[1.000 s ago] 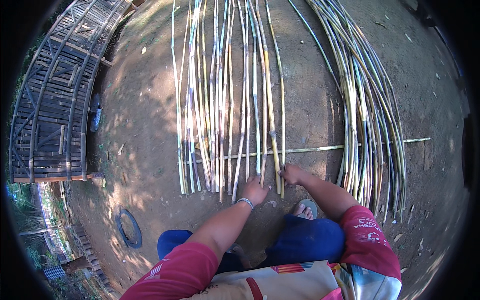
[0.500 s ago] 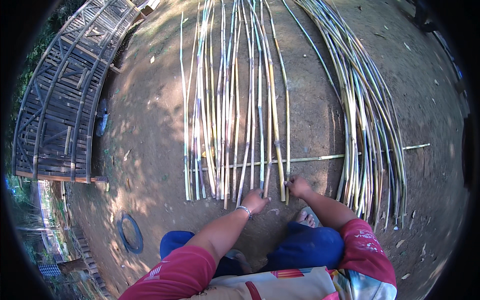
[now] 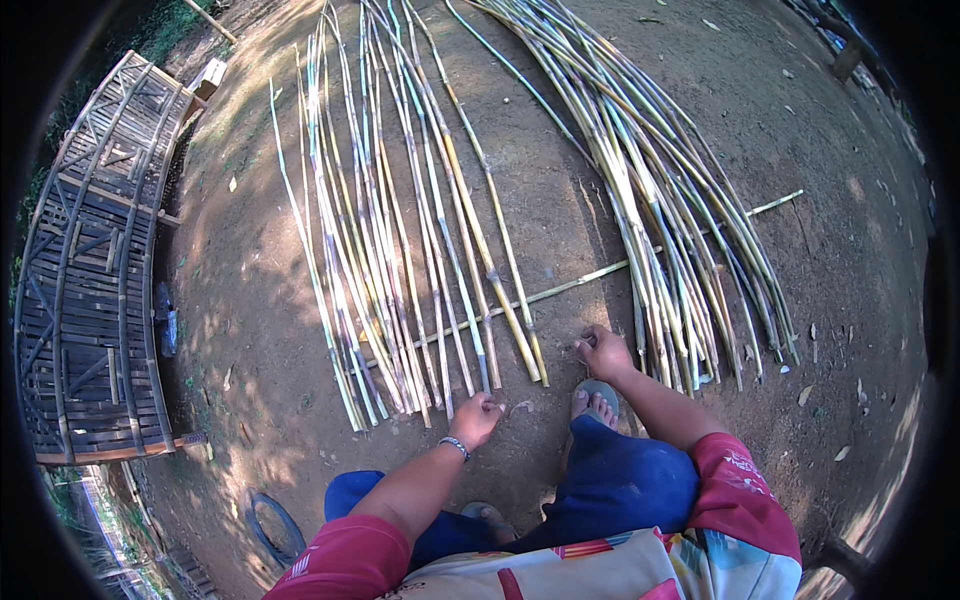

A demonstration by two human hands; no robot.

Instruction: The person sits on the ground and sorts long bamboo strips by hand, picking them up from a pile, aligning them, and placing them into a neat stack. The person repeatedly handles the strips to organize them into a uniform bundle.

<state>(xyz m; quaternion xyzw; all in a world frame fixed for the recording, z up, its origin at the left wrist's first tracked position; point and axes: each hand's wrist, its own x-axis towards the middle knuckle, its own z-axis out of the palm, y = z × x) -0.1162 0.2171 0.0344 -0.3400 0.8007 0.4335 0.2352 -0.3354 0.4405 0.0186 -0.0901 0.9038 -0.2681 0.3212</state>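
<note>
Long, slender bamboo poles [image 3: 405, 270] lie side by side on the ground in front of me, fanned slightly, their near ends roughly in line. My left hand [image 3: 478, 418], with a bracelet at the wrist, is just below those ends, fingers curled, with no pole seen in its grip. Farther right, my right hand [image 3: 604, 356] hovers between the row and a denser heap of poles [image 3: 665, 240]. Its fingers are bent in loosely, and nothing shows in them. Crossing beneath both groups is a single thin pole [image 3: 592, 276].
A slatted bamboo structure [image 3: 95, 265] stands along the left. A dark ring [image 3: 275, 528] lies on the bare soil at lower left. My sandalled foot [image 3: 597, 402] is beside the right hand. A dark post [image 3: 846, 60] rises at the upper right.
My right hand has come off the rightmost pole end of the row. My left hand has moved slightly left and nearer to me. The view has turned, so the poles appear slanted and farther left.
</note>
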